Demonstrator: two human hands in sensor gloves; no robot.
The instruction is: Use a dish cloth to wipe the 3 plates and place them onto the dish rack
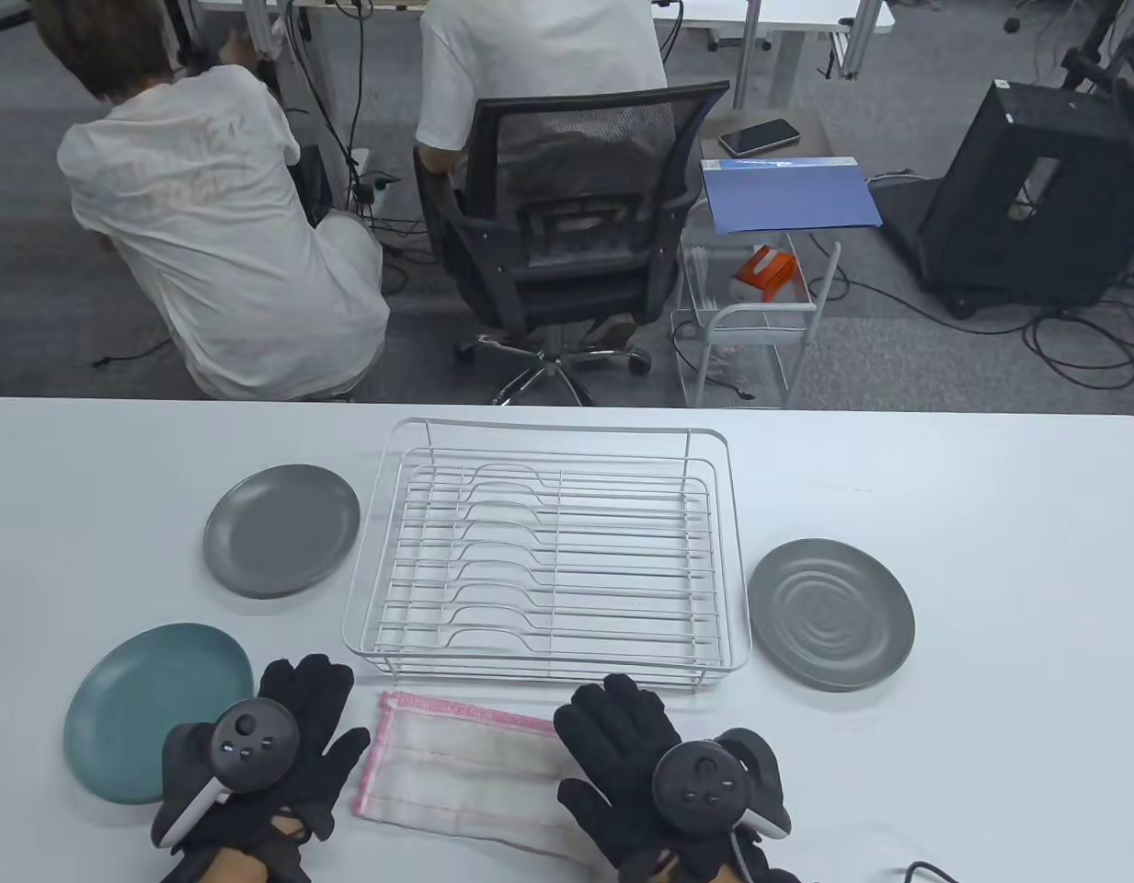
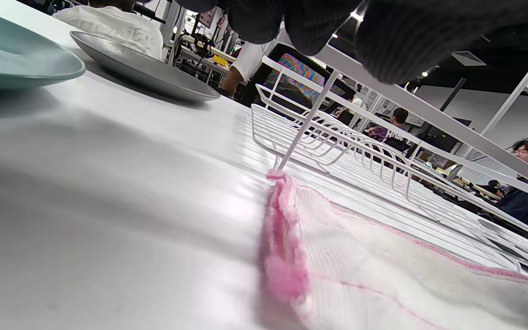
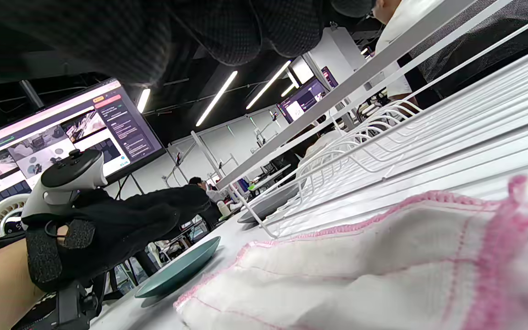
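Observation:
A white dish cloth with pink edging (image 1: 456,773) lies flat at the table's front, just before the white wire dish rack (image 1: 548,570). A teal plate (image 1: 157,722) sits front left, a grey plate (image 1: 281,529) left of the rack and a second grey plate (image 1: 830,613) right of it. My left hand (image 1: 332,713) is spread open between the teal plate and the cloth, holding nothing. My right hand (image 1: 589,745) lies flat with straight fingers over the cloth's right end. The left wrist view shows the cloth (image 2: 360,275) and rack (image 2: 337,137) under my fingers (image 2: 319,23).
Beyond the table's far edge (image 1: 567,405), two people in white shirts have their backs turned, one on a black office chair (image 1: 567,230). A small wire cart (image 1: 760,313) stands behind the rack. The rack holds nothing.

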